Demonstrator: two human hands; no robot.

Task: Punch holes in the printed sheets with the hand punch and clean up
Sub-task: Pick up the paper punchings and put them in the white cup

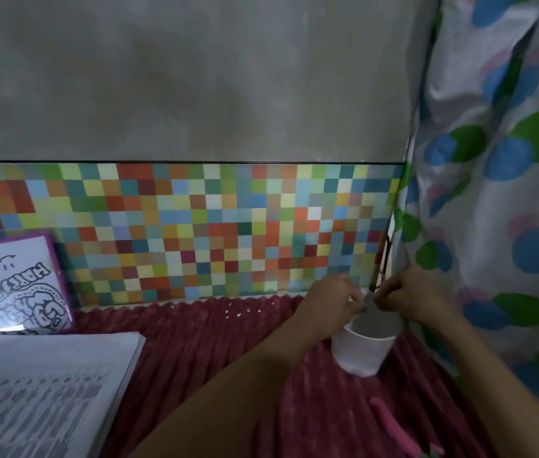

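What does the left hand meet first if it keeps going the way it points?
Probably the right hand. The left hand points right, above the white cup, and both pinch a small grey piece between them. Depth is blurry, so this is only likely.
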